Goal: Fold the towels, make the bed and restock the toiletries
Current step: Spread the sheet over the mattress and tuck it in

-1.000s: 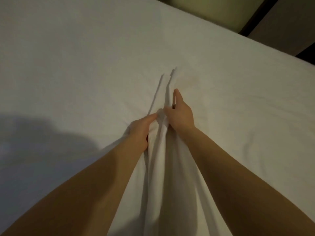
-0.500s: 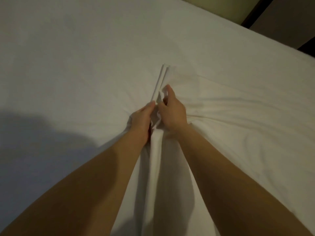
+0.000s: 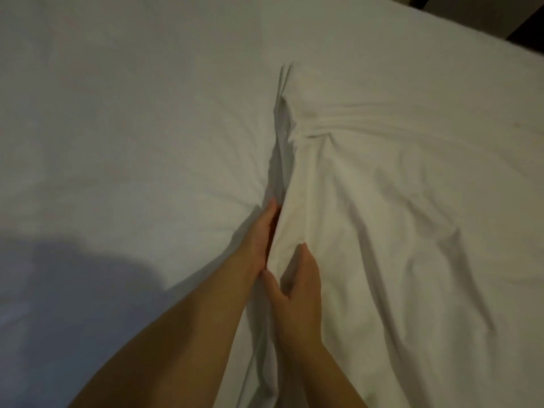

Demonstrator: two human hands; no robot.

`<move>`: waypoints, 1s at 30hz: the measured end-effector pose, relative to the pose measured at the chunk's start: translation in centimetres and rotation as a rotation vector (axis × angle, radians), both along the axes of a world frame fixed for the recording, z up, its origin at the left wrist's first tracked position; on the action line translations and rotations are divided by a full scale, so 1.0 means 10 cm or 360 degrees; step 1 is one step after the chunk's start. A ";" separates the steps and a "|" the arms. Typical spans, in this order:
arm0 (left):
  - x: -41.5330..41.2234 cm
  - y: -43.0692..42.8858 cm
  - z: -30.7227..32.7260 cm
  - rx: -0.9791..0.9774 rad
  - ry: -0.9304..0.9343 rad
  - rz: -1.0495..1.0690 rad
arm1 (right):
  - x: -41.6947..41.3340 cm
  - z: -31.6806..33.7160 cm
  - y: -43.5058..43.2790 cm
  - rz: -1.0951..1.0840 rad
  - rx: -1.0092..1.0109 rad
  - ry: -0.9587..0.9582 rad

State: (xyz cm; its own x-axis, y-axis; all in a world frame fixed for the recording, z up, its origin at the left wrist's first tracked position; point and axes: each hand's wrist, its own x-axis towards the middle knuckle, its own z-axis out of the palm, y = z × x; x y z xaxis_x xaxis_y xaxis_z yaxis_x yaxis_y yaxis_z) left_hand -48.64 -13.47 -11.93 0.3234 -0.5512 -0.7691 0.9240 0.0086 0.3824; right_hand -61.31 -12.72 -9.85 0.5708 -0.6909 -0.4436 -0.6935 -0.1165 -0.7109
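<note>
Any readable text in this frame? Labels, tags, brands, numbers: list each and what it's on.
No text can be read in this frame.
The white sheet is plain cloth, with no tag, print or label in view.
The left hand and right hand are bare, with nothing written or worn on them.
The dark strip in the top right corner is too dark to show any marking.

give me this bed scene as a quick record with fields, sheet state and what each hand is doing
surface: white fabric bed sheet spread over the bed
sheet state: gathered into a raised ridge running up the middle, creases fanning to its right
left hand: fingers straight, pressed along the ridge's left side
right hand: pinches the ridge between thumb and fingers
bed making: sheet not yet smooth
</note>
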 end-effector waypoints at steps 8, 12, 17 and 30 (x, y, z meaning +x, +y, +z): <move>-0.88 0.56 0.05 0.0124 -0.0053 -0.0031 | -0.67 0.00 0.46 0.0089 -0.0071 0.0081; -1.34 0.88 0.06 0.0200 -0.0059 -0.0191 | -1.02 0.07 0.55 -0.0294 0.0021 -0.0120; -1.72 1.31 0.11 0.0234 -0.0129 -0.0424 | -1.44 0.07 0.62 -0.0688 0.0213 -0.0119; -2.27 1.70 0.18 -0.0122 0.0291 -0.0181 | -1.53 0.29 1.03 -0.0569 0.0254 -0.0177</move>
State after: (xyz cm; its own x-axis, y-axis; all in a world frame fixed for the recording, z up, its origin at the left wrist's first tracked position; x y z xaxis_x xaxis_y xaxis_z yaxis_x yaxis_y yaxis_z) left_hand -71.31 3.57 -10.17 0.1149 -0.6351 -0.7638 0.9745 -0.0770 0.2106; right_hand -76.64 -2.42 -6.97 0.3576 -0.7822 -0.5102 -0.5880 0.2359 -0.7737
